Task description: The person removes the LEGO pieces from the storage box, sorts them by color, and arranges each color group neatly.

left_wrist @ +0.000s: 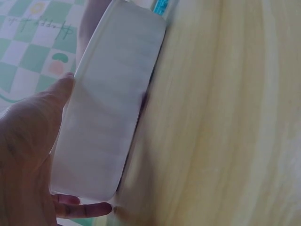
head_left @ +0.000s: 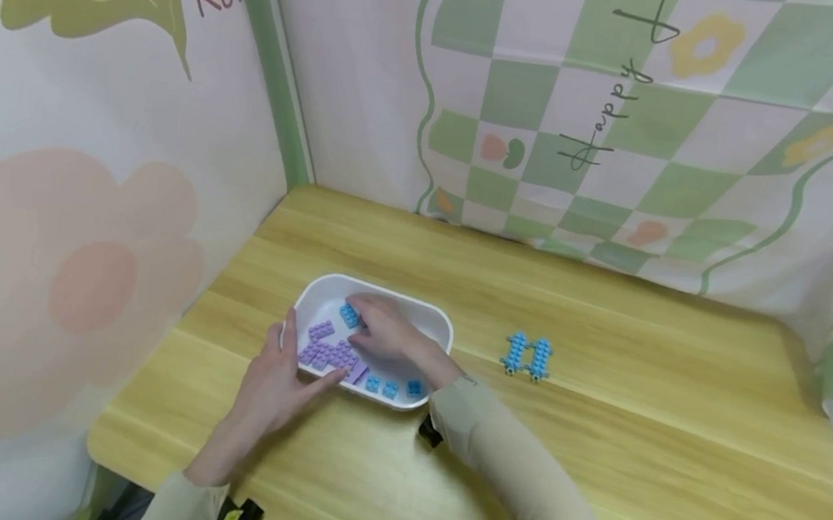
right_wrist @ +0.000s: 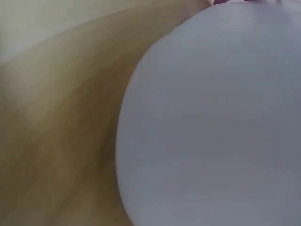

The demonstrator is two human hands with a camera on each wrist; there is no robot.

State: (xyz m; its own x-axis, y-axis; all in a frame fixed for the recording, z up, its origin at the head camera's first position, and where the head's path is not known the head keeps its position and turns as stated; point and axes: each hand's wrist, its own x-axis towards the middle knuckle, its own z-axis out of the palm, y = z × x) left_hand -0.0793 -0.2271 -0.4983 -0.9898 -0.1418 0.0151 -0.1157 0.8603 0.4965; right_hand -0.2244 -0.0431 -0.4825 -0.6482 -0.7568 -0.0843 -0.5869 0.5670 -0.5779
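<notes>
A white tray [head_left: 412,301] holds purple bricks [head_left: 318,357] grouped at its near left and several blue bricks. My left hand [head_left: 272,384] holds the tray at its left end, the thumb along the near rim and the fingers around the end wall. In the left wrist view, the tray's outer wall [left_wrist: 108,103] lies beside this hand. My right hand [head_left: 387,328] reaches inside the tray, its fingertips and thumb around a blue brick [head_left: 348,315] near the far left side. I cannot tell whether they pinch it. The right wrist view has mostly the tray's wall [right_wrist: 211,117].
Two blue pieces with studs [head_left: 528,356] stand side by side on the wooden table [head_left: 644,399], right of the tray. A patterned cloth [head_left: 538,96] hangs along the table's back edge, and another printed cloth [head_left: 98,120] hangs on the left.
</notes>
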